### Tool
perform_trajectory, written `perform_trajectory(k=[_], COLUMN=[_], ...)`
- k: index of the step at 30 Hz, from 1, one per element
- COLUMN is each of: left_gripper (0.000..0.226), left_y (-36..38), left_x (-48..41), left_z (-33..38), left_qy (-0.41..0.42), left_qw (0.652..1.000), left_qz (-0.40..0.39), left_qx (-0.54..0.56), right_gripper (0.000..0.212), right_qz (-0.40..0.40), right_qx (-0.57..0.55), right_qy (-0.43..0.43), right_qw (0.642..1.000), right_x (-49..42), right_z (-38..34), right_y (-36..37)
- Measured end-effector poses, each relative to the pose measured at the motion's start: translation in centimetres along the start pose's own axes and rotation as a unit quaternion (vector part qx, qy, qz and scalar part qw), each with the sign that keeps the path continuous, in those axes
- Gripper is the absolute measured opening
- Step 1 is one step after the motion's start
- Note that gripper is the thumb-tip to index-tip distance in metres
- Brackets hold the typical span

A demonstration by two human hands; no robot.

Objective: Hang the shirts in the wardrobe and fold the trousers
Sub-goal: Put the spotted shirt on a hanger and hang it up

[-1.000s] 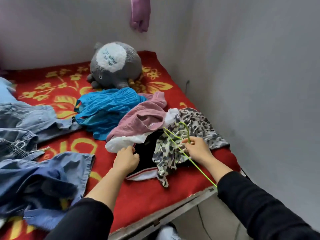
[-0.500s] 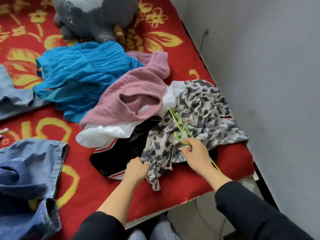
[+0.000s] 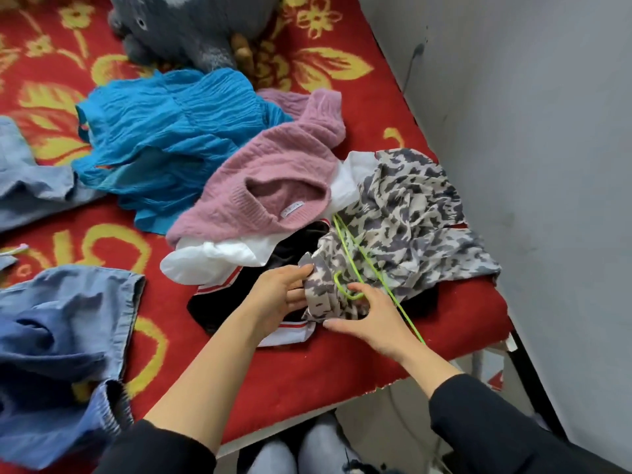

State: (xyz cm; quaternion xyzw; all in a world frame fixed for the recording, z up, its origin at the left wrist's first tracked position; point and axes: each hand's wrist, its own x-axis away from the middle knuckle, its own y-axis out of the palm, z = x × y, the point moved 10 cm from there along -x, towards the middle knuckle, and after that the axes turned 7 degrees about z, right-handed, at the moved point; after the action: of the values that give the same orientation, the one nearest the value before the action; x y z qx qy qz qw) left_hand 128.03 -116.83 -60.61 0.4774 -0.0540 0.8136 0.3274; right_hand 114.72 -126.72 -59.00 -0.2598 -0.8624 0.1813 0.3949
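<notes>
- The left hand pinches the near edge of the patterned shirt between thumb and fingers; the fingers are fairly straight.
- The right hand lies on the bunched near end of the same shirt. Its fingers curl over the hook of the green hanger and its thumb is spread wide toward the left hand.
- The hanger lies on the patterned shirt, and one thin arm runs past the right wrist to the bed's edge.
- The shirt lies at the near right corner of the bed, close to the wall. It partly covers a black garment and a white garment.
- A pink sweater lies over the white garment, and a blue top is beside the sweater.
- Denim trousers lie crumpled at the near left.
- A grey plush toy sits at the far end.
</notes>
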Motion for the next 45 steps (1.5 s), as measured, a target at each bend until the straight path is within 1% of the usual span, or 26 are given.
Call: perform_trajectory(k=[1, 2, 3, 4, 5, 6, 7, 9, 11, 12, 15, 18, 22, 23, 25, 27, 28, 29, 30, 33, 35, 37, 39, 41, 43, 45], left_gripper=[0.018, 0.031, 0.047, 0.058, 0.056, 0.043, 0.027, 0.011, 0.004, 0.010, 0.024, 0.020, 0.007, 0.010, 0.042, 0.074, 0.083, 0.085, 0.081, 0.051, 0.038, 0.030, 0.023, 0.018, 0.026, 0.032], left_y=[0.6, 1.1, 1.6, 2.1, 2.4, 2.4, 2.4, 1.4, 0.3, -0.2, -0.4, -0.3, -0.8, -0.9, -1.5, -1.7, -1.6, -1.6, -1.7, -3.0, -3.3, -3.4, -3.6, -3.6, -3.6, -4.2], left_x=[1.2, 2.4, 3.6, 5.0, 6.3, 7.6, 9.2, 12.2, 14.9, 16.1, 20.3, 25.5, 33.2, 35.0, 37.6, 39.1, 39.3, 39.0, 38.7, 32.8, 28.3, 25.9, 25.2, 25.6, 26.7, 28.5], left_z=[1.5, 2.7, 3.9, 5.1, 6.5, 8.2, 10.0, 13.8, 17.2, 18.7, 22.6, 26.7, 32.1, 33.2, 35.1, 35.9, 35.8, 35.3, 34.7, 32.5, 30.8, 29.2, 28.2, 28.4, 30.3, 32.9], left_qy=[0.000, -0.001, -0.003, 0.003, 0.017, 0.043, 0.070, 0.142, 0.213, 0.241, 0.304, 0.370, 0.480, 0.505, 0.558, 0.617, 0.639, 0.648, 0.647, 0.555, 0.475, 0.411, 0.367, 0.361, 0.370, 0.379], left_qw=[1.000, 0.999, 0.997, 0.996, 0.994, 0.993, 0.992, 0.986, 0.976, 0.970, 0.952, 0.929, 0.877, 0.863, 0.827, 0.759, 0.714, 0.683, 0.675, 0.734, 0.783, 0.833, 0.885, 0.914, 0.924, 0.910], left_qz=[-0.021, -0.041, -0.062, -0.079, -0.092, -0.092, -0.087, -0.059, -0.020, -0.007, -0.006, -0.003, 0.017, 0.026, 0.059, 0.134, 0.182, 0.217, 0.236, 0.267, 0.240, 0.196, 0.164, 0.135, 0.096, 0.058], left_qx=[0.021, 0.035, 0.045, 0.051, 0.056, 0.060, 0.067, 0.060, 0.032, 0.026, 0.022, 0.019, 0.006, 0.000, -0.042, -0.160, -0.222, -0.258, -0.263, -0.287, -0.323, -0.315, -0.234, -0.122, 0.023, 0.158], right_gripper=[0.089, 0.094, 0.089, 0.075, 0.053, 0.034, 0.028, 0.019, 0.017, 0.017, 0.022, 0.020, 0.020, 0.022, 0.022, 0.025, 0.025, 0.022, 0.021, 0.025, 0.025, 0.027, 0.028, 0.025, 0.024, 0.025], right_qz=[0.004, 0.025, 0.065, 0.113, 0.156, 0.185, 0.203, 0.218, 0.222, 0.219, 0.204, 0.190, 0.180, 0.171, 0.148, 0.143, 0.142, 0.139, 0.136, 0.142, 0.145, 0.142, 0.139, 0.141, 0.148, 0.173], right_qx=[0.013, 0.015, 0.008, -0.002, -0.009, -0.016, -0.031, -0.075, -0.129, -0.154, -0.228, -0.283, -0.321, -0.327, -0.334, -0.334, -0.332, -0.332, -0.334, -0.320, -0.316, -0.332, -0.354, -0.364, -0.366, -0.374], right_qy=[-0.014, -0.020, -0.027, -0.037, -0.049, -0.059, -0.071, -0.082, -0.113, -0.134, -0.197, -0.242, -0.306, -0.323, -0.356, -0.380, -0.391, -0.401, -0.411, -0.428, -0.434, -0.430, -0.427, -0.424, -0.411, -0.390], right_qw=[1.000, 0.999, 0.998, 0.993, 0.987, 0.981, 0.976, 0.970, 0.960, 0.954, 0.931, 0.908, 0.878, 0.872, 0.860, 0.851, 0.846, 0.842, 0.837, 0.833, 0.831, 0.827, 0.821, 0.817, 0.822, 0.824], right_x=[0.3, 0.7, 0.8, 0.7, 0.6, 0.6, 0.6, 1.6, 3.5, 4.5, 7.7, 10.4, 14.2, 15.4, 17.4, 19.2, 20.1, 20.9, 21.5, 23.0, 23.5, 24.0, 24.2, 24.4, 24.1, 23.6], right_z=[-1.0, -2.1, -3.0, -4.0, -5.2, -6.5, -7.9, -11.3, -15.6, -17.8, -24.0, -29.5, -36.1, -37.7, -40.7, -43.1, -44.1, -44.9, -45.6, -46.8, -47.0, -46.7, -46.3, -45.8, -45.0, -43.9], right_y=[0.2, -0.1, -0.7, -1.6, -2.8, -3.9, -5.2, -8.0, -11.0, -12.4, -15.6, -18.1, -21.0, -21.4, -22.1, -22.7, -22.9, -22.9, -22.9, -22.8, -23.0, -23.5, -24.3, -25.3, -26.2, -27.5])
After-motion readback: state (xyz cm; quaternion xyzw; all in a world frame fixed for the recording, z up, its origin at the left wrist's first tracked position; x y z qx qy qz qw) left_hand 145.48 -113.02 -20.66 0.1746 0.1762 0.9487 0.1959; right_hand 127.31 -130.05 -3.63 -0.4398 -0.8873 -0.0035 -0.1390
